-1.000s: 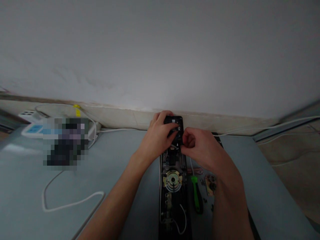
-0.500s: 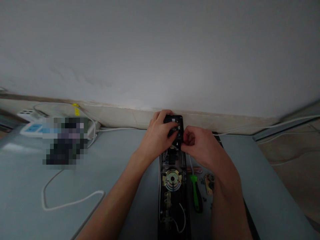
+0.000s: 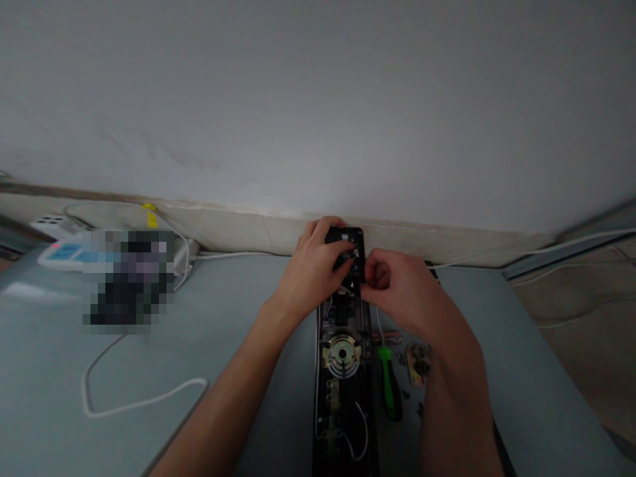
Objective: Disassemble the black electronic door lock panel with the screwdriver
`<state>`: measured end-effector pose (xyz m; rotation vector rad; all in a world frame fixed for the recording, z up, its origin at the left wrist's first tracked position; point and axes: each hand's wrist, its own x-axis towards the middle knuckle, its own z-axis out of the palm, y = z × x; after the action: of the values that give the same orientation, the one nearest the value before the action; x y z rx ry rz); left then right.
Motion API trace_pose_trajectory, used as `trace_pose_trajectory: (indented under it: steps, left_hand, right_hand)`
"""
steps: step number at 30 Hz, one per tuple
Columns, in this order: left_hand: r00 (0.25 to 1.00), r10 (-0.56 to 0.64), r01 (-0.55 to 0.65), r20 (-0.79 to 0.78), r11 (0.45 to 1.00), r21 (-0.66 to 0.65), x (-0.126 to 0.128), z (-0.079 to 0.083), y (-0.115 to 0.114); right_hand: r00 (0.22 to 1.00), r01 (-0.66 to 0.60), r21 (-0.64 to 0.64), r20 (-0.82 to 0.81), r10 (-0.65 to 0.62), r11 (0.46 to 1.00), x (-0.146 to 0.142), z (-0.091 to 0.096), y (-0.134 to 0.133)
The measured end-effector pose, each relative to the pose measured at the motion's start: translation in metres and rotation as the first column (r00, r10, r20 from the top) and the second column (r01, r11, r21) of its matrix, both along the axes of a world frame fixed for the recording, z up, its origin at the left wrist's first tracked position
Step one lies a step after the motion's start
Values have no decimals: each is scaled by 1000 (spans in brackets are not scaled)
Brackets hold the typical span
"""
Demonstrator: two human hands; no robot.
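Note:
A long black lock panel (image 3: 342, 391) lies open on the grey table (image 3: 238, 318), its inner parts showing: a brass round piece (image 3: 342, 354) and a thin white wire (image 3: 360, 430). My left hand (image 3: 313, 271) is curled over the panel's far end, with fingers on a small black module (image 3: 350, 242) there. My right hand (image 3: 402, 291) is closed in a pinch right beside that module; what it pinches is hidden.
A green-handled screwdriver (image 3: 390, 387), a small brass plate (image 3: 416, 364) and loose screws lie right of the panel. A white cable (image 3: 134, 401) loops on the left. A power strip (image 3: 59, 228) and a blurred object (image 3: 126, 278) sit at the back left, by the wall.
Both hands stay at the far end of the panel with only slight finger shifts. The view has drifted a little.

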<state>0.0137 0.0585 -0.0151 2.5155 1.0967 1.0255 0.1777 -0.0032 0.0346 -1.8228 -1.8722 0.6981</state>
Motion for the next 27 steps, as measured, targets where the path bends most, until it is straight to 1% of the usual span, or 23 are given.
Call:
trace_pose_trajectory:
  steps: [7,12,14,17,27]
  left_hand:
    - [1000,2,-2,-19,1000,7,0,-1,0]
    - [1000,-8,8,-11,1000,14,0,-1,0]
    - [1000,-5,5,-10,1000,14,0,0,0]
    - [1000,0,0,-15,1000,13,0,0,0]
    - [1000,2,-2,-13,1000,27,-1,-1,1]
  right_hand:
    - [1000,-9,-6,24,9,1000,2,-7,3]
    - [995,24,-28,102,-21,999,1,-5,2]
    - [993,44,-39,109,-40,998,1,-4,1]
    - [995,45,-45,86,-41,998,0,-4,1]
    - [1000,-22,-36,-11,21,999,2,-6,3]
